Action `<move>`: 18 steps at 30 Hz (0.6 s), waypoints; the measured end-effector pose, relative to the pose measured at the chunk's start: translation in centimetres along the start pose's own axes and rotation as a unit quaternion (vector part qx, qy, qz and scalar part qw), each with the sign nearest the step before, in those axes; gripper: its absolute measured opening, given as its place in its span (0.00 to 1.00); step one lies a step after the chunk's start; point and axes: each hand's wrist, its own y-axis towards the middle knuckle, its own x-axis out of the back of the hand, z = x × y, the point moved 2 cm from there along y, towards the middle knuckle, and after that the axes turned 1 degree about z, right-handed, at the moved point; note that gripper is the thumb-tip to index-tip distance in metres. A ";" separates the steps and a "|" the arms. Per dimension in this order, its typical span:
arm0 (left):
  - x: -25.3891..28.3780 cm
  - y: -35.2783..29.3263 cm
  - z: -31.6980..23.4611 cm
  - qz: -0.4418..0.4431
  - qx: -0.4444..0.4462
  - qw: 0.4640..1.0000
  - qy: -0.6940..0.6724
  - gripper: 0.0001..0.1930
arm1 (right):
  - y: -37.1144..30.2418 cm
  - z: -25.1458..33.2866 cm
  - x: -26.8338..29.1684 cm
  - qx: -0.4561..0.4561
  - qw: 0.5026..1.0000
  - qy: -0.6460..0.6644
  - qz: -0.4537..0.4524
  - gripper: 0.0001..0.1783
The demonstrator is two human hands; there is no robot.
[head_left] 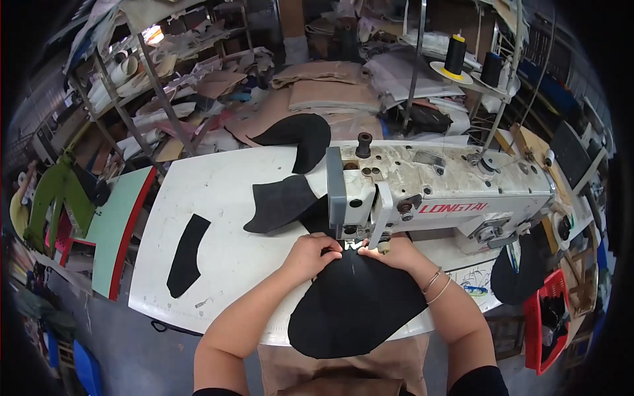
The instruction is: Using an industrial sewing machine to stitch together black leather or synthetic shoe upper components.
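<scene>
A large black fabric piece (356, 310) lies at the front edge of the white sewing table, its narrow far end under the needle area of a white sewing machine (449, 181). My left hand (310, 256) pinches that fabric just left of the lit presser foot, fingers curled. On the other side, my right hand (399, 256) holds the same edge, its thumb on top; the machine head partly hides its fingers. Behind the needle lie a dark grey curved piece (281, 203) and a black curved piece (307, 135). A narrow black piece (188, 256) rests farther left.
Black thread cones (456, 56) stand on a rack at the back right. Stacked brown sheets (333, 96) and crowded shelves rise behind the table (231, 178). A red basket (547, 323) with dark contents sits at right; a pale green panel (119, 224) with red edging stands at left.
</scene>
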 end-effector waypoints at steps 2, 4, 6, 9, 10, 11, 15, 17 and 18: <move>0.0 0.0 0.0 0.001 -0.007 1.000 0.008 0.08 | 0.0 0.2 0.0 -0.002 1.000 0.029 -0.003 0.38; 0.0 0.1 0.1 -0.001 -0.004 1.000 0.005 0.07 | 0.0 0.2 0.0 -0.005 0.998 0.058 -0.004 0.36; 0.0 0.2 0.1 -0.003 -0.002 1.000 0.001 0.07 | 0.2 -0.1 -0.3 -0.033 0.997 0.073 0.009 0.34; 0.1 0.4 -0.1 -0.014 -0.016 1.000 0.022 0.07 | 0.3 -0.4 -0.3 -0.007 0.999 0.034 -0.019 0.34; 0.1 0.5 -0.1 -0.012 -0.013 0.999 0.028 0.07 | 0.3 -0.6 -0.3 -0.007 0.999 0.033 -0.019 0.34; 0.1 0.5 -0.1 -0.010 -0.009 0.999 0.033 0.07 | 0.4 -1.0 -0.4 -0.021 0.999 0.043 -0.013 0.34; 0.1 0.3 0.0 -0.022 -0.025 0.999 0.020 0.07 | 0.6 -0.7 -0.4 -0.012 0.999 0.041 -0.015 0.33; 0.1 0.1 0.2 -0.027 -0.003 1.000 0.014 0.06 | 0.1 0.7 0.2 -0.013 0.998 0.049 -0.021 0.33; 0.1 0.2 0.1 -0.027 -0.005 1.000 0.014 0.06 | -0.2 1.2 0.7 -0.015 0.998 0.056 -0.029 0.32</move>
